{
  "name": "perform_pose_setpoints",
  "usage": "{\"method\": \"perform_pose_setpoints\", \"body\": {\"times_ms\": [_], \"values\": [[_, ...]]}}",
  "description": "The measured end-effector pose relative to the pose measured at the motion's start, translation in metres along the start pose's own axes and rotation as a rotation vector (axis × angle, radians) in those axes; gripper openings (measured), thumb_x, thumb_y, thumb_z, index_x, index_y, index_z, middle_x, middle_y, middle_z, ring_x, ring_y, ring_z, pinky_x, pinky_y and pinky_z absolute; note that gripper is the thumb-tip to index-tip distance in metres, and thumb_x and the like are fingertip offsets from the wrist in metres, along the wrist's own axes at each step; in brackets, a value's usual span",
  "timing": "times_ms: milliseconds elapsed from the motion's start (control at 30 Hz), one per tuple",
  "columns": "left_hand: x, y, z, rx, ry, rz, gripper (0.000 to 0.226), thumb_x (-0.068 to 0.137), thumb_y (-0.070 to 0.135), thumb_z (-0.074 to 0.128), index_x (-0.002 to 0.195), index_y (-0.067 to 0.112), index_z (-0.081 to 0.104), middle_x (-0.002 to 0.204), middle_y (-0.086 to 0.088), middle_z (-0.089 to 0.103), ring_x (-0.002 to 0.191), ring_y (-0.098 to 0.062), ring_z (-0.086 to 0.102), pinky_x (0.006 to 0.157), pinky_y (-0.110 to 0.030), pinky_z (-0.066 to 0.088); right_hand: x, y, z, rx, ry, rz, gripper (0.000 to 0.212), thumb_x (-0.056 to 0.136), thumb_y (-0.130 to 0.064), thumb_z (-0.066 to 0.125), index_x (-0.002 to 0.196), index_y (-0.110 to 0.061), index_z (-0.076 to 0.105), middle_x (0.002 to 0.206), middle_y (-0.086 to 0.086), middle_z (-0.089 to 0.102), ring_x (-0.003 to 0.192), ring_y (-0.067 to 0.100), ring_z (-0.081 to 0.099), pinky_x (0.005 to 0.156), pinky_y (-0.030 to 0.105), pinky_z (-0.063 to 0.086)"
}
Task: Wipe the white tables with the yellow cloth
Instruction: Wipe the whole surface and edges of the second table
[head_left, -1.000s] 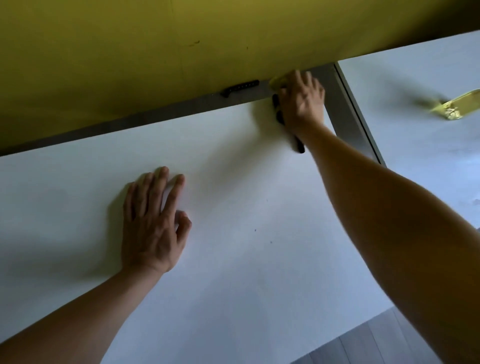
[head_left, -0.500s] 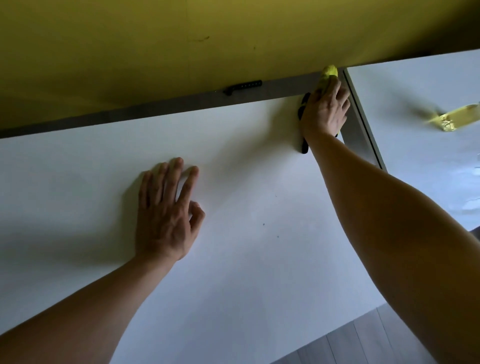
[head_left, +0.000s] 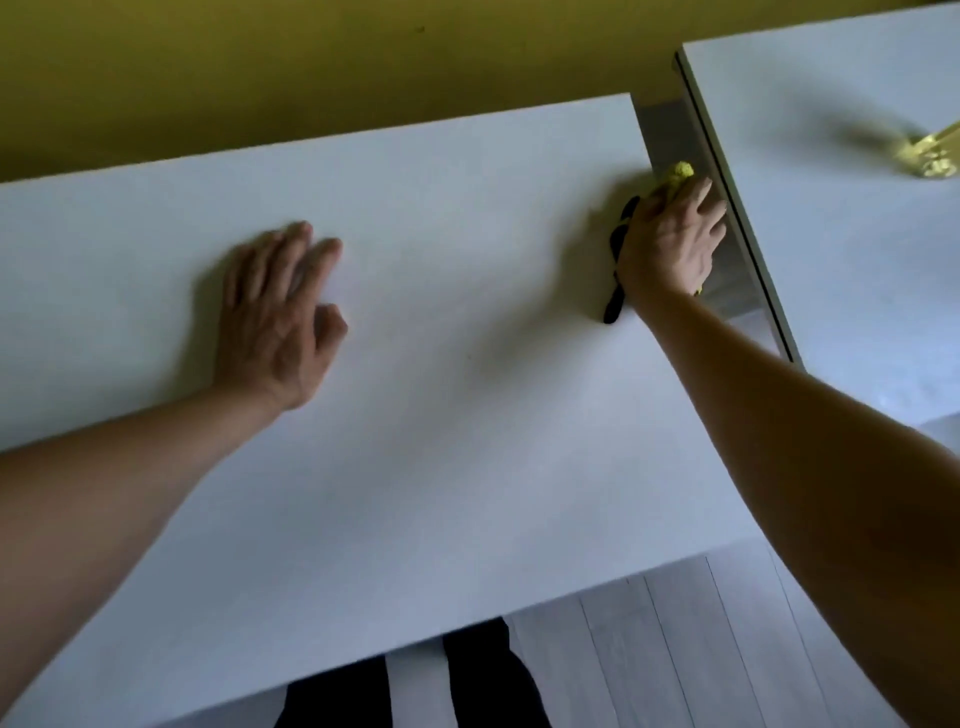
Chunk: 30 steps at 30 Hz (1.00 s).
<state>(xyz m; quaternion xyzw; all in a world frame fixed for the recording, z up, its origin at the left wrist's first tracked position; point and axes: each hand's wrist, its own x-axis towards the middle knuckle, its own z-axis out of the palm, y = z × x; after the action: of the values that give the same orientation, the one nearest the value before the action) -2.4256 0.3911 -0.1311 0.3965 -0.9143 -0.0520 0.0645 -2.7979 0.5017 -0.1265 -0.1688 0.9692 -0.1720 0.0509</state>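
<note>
Right hand (head_left: 670, 244) presses the yellow cloth (head_left: 678, 174) down at the right edge of the near white table (head_left: 467, 415).
Fingers lie spread over the cloth, so I see only a yellow tuft past the fingertips and a sliver by the wrist; a black trim strip (head_left: 618, 265) shows along the hand's left side. I cannot tell whether the thumb curls under the cloth. Left hand (head_left: 278, 317) rests flat and relaxed on the same table, well apart from the cloth, fingers loosely together. Just right of the cloth runs a grey gap (head_left: 727, 270), then the second white table (head_left: 841, 249), which carries a blurred gold object (head_left: 930, 153) near the frame edge. Yellow wall (head_left: 311, 67) stands behind.
</note>
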Motion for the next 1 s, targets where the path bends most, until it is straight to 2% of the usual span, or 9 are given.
{"method": "perform_pose_setpoints", "body": {"times_ms": [133,300,400,500,633,1000], "values": [[-0.004,0.006,-0.002,0.068,-0.010,-0.019,0.061,0.098,0.034,0.036,0.158,0.019,0.040,0.163,-0.020,0.037,0.146,-0.042,0.037,0.121,-0.054,0.023,-0.052,0.062,-0.021,-0.015,0.018,-0.034,0.054,0.104,-0.038,0.033,0.149,-0.008,0.033,0.134,0.019,0.046,0.120,0.038,0.047,0.098,0.048,0.040],[-0.035,0.035,-0.001,0.026,0.009,-0.206,0.055,0.100,0.031,0.036,0.151,0.014,0.043,0.159,-0.021,0.039,0.137,-0.045,0.043,0.113,-0.055,0.033,-0.107,0.128,-0.036,-0.002,0.026,-0.030,0.053,0.099,-0.039,0.029,0.139,-0.007,0.040,0.122,0.021,0.050,0.109,0.040,0.049,0.093,0.050,0.043],[-0.093,0.080,0.002,-0.060,-0.038,-0.159,0.058,0.097,0.029,0.040,0.152,0.011,0.046,0.161,-0.022,0.038,0.139,-0.047,0.042,0.114,-0.056,0.034,-0.138,0.164,-0.043,0.013,0.033,-0.048,0.053,0.098,-0.039,0.029,0.139,-0.006,0.042,0.117,0.022,0.051,0.106,0.040,0.048,0.094,0.048,0.040],[-0.166,0.140,0.005,-0.122,-0.078,-0.079,0.064,0.094,0.030,0.044,0.154,0.011,0.048,0.165,-0.021,0.034,0.144,-0.049,0.040,0.119,-0.060,0.032,-0.165,0.192,-0.053,0.048,0.043,-0.095,0.052,0.102,-0.036,0.038,0.147,-0.010,0.037,0.125,0.021,0.050,0.111,0.037,0.043,0.099,0.041,0.031],[-0.218,0.183,0.009,-0.054,-0.140,-0.038,0.077,0.090,0.042,0.047,0.160,0.012,0.039,0.170,-0.017,0.026,0.156,-0.042,0.026,0.125,-0.063,0.020,-0.183,0.205,-0.058,0.131,0.033,-0.147,0.054,0.103,-0.036,0.042,0.152,-0.019,0.030,0.142,0.016,0.042,0.121,0.034,0.039,0.106,0.042,0.031],[-0.194,0.172,0.025,0.033,-0.053,-0.060,0.077,0.091,0.047,0.043,0.161,0.016,0.038,0.171,-0.013,0.026,0.156,-0.040,0.027,0.124,-0.064,0.022,-0.154,0.181,-0.044,0.177,0.038,-0.181,0.061,0.093,-0.027,0.052,0.151,-0.019,0.033,0.145,0.013,0.041,0.123,0.033,0.041,0.107,0.050,0.037]]}}
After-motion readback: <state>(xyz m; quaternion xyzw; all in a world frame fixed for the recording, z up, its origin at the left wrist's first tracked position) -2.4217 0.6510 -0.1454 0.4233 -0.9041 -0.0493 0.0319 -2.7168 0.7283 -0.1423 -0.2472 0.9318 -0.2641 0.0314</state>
